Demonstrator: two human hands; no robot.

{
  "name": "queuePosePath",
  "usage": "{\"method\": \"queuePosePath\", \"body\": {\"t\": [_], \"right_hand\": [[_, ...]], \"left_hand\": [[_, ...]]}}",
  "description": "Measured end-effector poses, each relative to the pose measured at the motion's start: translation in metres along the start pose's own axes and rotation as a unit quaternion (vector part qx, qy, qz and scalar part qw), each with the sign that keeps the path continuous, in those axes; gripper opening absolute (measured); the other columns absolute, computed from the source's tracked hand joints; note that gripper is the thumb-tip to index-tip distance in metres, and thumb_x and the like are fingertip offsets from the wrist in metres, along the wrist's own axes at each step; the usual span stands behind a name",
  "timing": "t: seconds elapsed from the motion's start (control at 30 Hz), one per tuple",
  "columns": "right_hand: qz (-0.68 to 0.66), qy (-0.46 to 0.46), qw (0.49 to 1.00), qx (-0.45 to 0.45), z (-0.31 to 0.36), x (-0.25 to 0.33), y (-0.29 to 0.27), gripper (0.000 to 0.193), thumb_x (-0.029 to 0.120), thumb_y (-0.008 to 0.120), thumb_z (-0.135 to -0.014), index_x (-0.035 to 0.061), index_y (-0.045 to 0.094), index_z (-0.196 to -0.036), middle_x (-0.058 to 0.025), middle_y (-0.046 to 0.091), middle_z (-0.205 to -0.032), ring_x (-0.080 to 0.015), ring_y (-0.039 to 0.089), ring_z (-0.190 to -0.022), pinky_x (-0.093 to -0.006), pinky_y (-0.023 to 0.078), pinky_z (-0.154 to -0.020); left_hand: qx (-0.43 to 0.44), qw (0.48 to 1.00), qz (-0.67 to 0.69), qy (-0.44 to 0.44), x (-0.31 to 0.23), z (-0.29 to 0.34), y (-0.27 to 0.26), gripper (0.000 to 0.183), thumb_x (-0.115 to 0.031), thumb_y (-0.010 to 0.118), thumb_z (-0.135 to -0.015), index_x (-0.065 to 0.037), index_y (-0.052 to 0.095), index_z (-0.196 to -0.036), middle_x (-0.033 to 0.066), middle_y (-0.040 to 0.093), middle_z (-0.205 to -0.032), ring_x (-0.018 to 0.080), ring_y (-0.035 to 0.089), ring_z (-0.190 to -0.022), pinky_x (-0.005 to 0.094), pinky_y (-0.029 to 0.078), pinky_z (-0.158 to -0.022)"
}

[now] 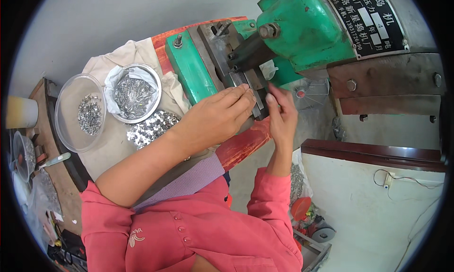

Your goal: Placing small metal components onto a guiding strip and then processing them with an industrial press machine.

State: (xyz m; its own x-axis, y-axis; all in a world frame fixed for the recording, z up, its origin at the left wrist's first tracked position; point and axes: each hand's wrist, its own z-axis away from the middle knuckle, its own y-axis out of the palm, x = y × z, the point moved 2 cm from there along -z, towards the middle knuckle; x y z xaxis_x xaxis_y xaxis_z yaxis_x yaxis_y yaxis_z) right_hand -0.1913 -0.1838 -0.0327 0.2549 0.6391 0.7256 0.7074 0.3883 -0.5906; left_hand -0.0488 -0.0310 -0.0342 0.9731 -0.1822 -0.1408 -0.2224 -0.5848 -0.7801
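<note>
A green bench press (302, 28) stands in front of me, its dark steel ram (250, 52) reaching down over a steel die block (257, 112). My left hand (220, 112) lies over the block, fingertips bunched together at its slot; whatever they pinch is hidden. On the block's right side is my right hand (283, 112), thumb and curled fingers closed by a dark edge; what it grips I cannot make out. Left of my forearm, small shiny metal pieces (152, 129) are heaped beside a metal bowl (158, 78) of slender metal parts lined with white plastic.
A clear plastic tub (64, 125) with small metal parts stands left of the bowl on a beige cloth (111, 156). A bolt (178, 41) sticks up from the press base. A wire fan guard (314, 92) is beyond my right hand. Side shelves at far left hold clutter.
</note>
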Motion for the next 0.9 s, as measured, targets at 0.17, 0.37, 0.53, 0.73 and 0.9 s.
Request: {"method": "queuePosePath", "body": {"t": [0.17, 0.37, 0.53, 0.73, 0.9], "right_hand": [[-0.077, -0.012, 0.995, 0.067, -0.023, -0.033, 0.009, 0.02, 0.009, 0.065, -0.094, -0.0004, 0.068, -0.112, -0.0108, 0.06, -0.109, -0.0229, 0.057, -0.107, -0.0322, 0.044, -0.094], [-0.081, 0.005, 0.989, 0.121, -0.033, -0.026, 0.009, 0.019, 0.013, 0.059, -0.098, -0.0007, 0.064, -0.111, -0.0106, 0.056, -0.11, -0.0254, 0.048, -0.109, -0.0336, 0.036, -0.1], [-0.087, 0.03, 0.986, 0.14, -0.032, -0.025, 0.012, 0.02, 0.013, 0.057, -0.099, -0.0007, 0.064, -0.111, -0.0112, 0.055, -0.113, -0.026, 0.046, -0.111, -0.034, 0.035, -0.1], [-0.096, -0.004, 0.99, 0.107, -0.035, -0.025, 0.018, 0.019, 0.011, 0.057, -0.097, -0.0005, 0.065, -0.109, -0.0123, 0.057, -0.113, -0.0271, 0.049, -0.11, -0.0356, 0.036, -0.1], [0.048, -0.008, 0.999, -0.009, -0.026, -0.019, 0.01, 0.02, 0.013, 0.056, -0.099, 0.0009, 0.066, -0.112, -0.0136, 0.058, -0.118, -0.0279, 0.056, -0.112, -0.0387, 0.042, -0.1]], "left_hand": [[-0.005, 1.0, 0.005, -0.001, -0.002, -0.002, 0.001, 0.045, -0.012, 0.058, -0.084, 0.003, 0.061, -0.125, 0.0118, 0.061, -0.129, 0.0271, 0.055, -0.128, 0.0376, 0.048, -0.107], [-0.01, 1.0, 0.011, -0.009, -0.001, 0.0, 0.001, 0.044, -0.011, 0.058, -0.084, 0.002, 0.061, -0.126, 0.0124, 0.06, -0.131, 0.0268, 0.056, -0.128, 0.0387, 0.046, -0.106], [-0.02, 0.998, 0.046, -0.028, -0.001, 0.003, 0.004, 0.045, -0.01, 0.057, -0.084, 0.001, 0.061, -0.128, 0.0123, 0.06, -0.132, 0.028, 0.054, -0.13, 0.0395, 0.046, -0.107], [-0.055, 0.985, 0.154, -0.061, 0.001, 0.014, 0.013, 0.054, 0.001, 0.062, -0.08, 0.0, 0.058, -0.134, 0.0146, 0.057, -0.14, 0.0318, 0.053, -0.134, 0.0419, 0.045, -0.11], [-0.145, 0.936, 0.259, -0.19, 0.006, 0.033, 0.015, 0.074, 0.001, 0.077, -0.076, -0.003, 0.049, -0.144, 0.018, 0.053, -0.143, 0.0371, 0.052, -0.132, 0.042, 0.045, -0.109]]}}
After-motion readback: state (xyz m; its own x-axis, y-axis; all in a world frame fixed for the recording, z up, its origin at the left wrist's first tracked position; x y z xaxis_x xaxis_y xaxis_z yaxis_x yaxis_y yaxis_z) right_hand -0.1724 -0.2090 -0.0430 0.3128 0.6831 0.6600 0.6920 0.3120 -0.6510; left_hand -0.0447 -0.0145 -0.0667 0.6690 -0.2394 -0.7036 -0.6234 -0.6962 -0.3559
